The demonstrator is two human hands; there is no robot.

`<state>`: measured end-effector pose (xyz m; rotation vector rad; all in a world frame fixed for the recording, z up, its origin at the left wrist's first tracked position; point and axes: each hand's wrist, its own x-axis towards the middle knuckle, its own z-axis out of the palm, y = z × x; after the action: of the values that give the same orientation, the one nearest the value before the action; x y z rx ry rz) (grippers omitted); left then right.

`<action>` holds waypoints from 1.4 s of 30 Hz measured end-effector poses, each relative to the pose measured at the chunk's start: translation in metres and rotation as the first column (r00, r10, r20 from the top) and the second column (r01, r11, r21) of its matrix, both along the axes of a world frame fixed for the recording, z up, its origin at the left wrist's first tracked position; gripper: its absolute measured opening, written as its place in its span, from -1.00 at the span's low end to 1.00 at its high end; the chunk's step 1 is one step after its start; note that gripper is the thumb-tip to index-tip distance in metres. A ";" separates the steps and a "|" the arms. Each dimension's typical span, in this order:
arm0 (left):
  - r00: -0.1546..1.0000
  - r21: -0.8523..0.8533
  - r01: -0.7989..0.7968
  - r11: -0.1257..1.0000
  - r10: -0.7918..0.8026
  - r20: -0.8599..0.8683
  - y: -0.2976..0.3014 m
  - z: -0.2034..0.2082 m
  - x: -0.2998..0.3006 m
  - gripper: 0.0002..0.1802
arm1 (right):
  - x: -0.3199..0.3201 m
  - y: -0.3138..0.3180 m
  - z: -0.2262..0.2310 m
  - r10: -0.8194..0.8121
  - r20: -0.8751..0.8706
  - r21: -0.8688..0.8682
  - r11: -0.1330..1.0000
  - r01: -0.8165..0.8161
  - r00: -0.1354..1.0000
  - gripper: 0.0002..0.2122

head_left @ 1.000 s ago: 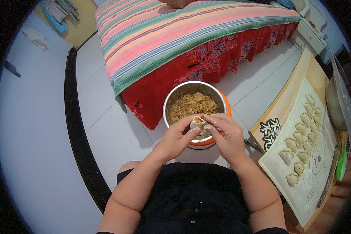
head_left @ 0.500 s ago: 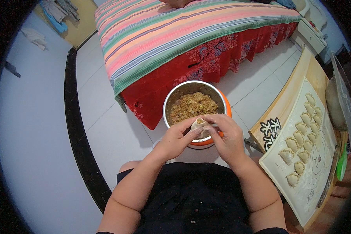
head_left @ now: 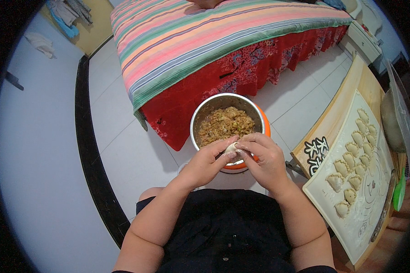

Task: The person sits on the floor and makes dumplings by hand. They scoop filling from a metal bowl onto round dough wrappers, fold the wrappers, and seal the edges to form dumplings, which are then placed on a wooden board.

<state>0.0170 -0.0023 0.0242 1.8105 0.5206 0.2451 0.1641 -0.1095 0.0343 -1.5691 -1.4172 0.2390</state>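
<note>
A white dough dumpling is pinched between my two hands, above the near rim of a metal bowl. My left hand grips its left side with thumb and fingertips. On the other side my right hand presses the dough with thumb and fingers, which have flour on them. Fingers cover most of the dumpling. Brown minced filling with green bits lies in the bowl, which sits in or on something orange.
To the right, several finished dumplings lie in rows on a floured white mat over a wooden board. Beyond it is a green-handled utensil. A bed with a striped cover stands ahead; a wall rises at left.
The dumpling's open top, visible before, is now pressed together and mostly covered by my fingers. Both hands have closed in slightly around it; the bowl stays put.
</note>
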 end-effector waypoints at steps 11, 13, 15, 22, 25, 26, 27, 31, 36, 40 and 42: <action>0.999 -0.267 -0.025 0.963 0.030 0.016 -0.003 0.009 0.004 -0.62 | -0.004 -0.001 -0.003 -0.070 -0.281 -0.062 0.997 0.055 0.957 -0.83; 0.999 -0.294 -0.036 0.955 0.040 0.008 -0.004 0.009 0.005 -0.63 | -0.004 -0.002 -0.002 -0.088 -0.331 -0.096 0.994 0.059 0.939 -0.83; 0.999 -0.295 -0.048 0.954 0.053 0.010 -0.003 0.006 0.004 -0.63 | -0.005 0.000 -0.004 -0.099 -0.377 -0.098 0.993 0.067 0.921 -0.85; 0.983 -0.507 -0.144 0.850 0.183 0.029 0.002 0.003 0.003 -0.61 | 0.004 0.000 -0.010 -0.116 -0.361 -0.167 0.984 0.058 0.926 -0.86; 0.981 -0.528 -0.155 0.835 0.195 0.021 0.001 0.004 0.002 -0.59 | 0.000 0.001 0.002 -0.106 -0.190 -0.396 0.918 0.023 0.976 -0.84; 0.982 -0.524 -0.158 0.837 0.191 0.008 0.000 0.002 0.002 -0.59 | 0.000 0.002 0.002 -0.079 -0.146 -0.371 0.929 0.019 0.986 -0.85; 0.982 -0.519 -0.161 0.839 0.186 -0.002 0.000 0.002 0.002 -0.59 | 0.000 0.002 0.003 -0.053 -0.099 -0.345 0.938 0.016 0.994 -0.85; 0.987 -0.551 -0.135 0.823 0.162 0.000 -0.001 0.004 0.004 -0.59 | 0.000 0.003 -0.002 -0.029 -0.086 -0.287 0.958 0.003 0.996 -0.85; 0.995 -0.536 -0.101 0.838 0.099 -0.033 0.000 0.006 0.003 -0.63 | -0.002 0.004 -0.004 -0.046 -0.077 -0.242 0.970 0.026 0.996 -0.87; 0.970 -0.599 -0.176 0.781 0.242 0.030 -0.001 0.004 0.008 -0.66 | 0.001 0.008 -0.006 -0.068 -0.047 -0.188 0.980 0.058 0.997 -0.88; 0.948 -0.622 -0.222 0.751 0.316 0.043 -0.003 0.000 0.010 -0.65 | 0.003 0.009 -0.007 -0.138 -0.064 -0.202 0.972 0.122 0.988 -0.85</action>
<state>0.0268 -0.0049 0.0241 1.0661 0.6688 0.3586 0.1667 -0.1002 0.0270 -1.7885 -1.2551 0.3676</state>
